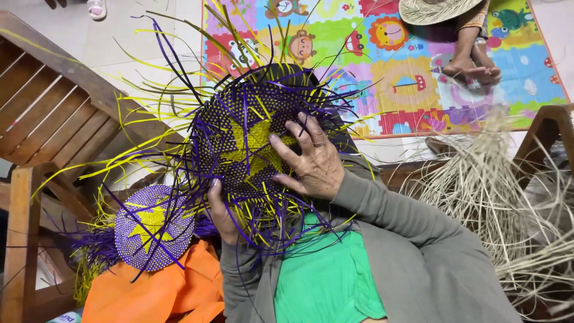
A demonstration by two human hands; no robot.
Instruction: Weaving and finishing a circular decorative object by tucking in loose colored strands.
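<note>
Now right hand [314,162] spread flat on purple woven disc with yellow star [251,143], centre frame; left hand [222,214] clamped on near rim. Best keep disc pressed firm, loose strands fanned clear. Finished disc [152,226] lies left.

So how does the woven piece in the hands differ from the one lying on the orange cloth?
The held woven piece looks larger and is gripped by the left hand from below, with the right hand pressed on its face; the smaller woven disc lies untouched on the orange cloth. The held piece has long loose strands spraying out all round; the disc's loose strands bunch mostly at its left. Both are purple weave with a yellow star.
</note>
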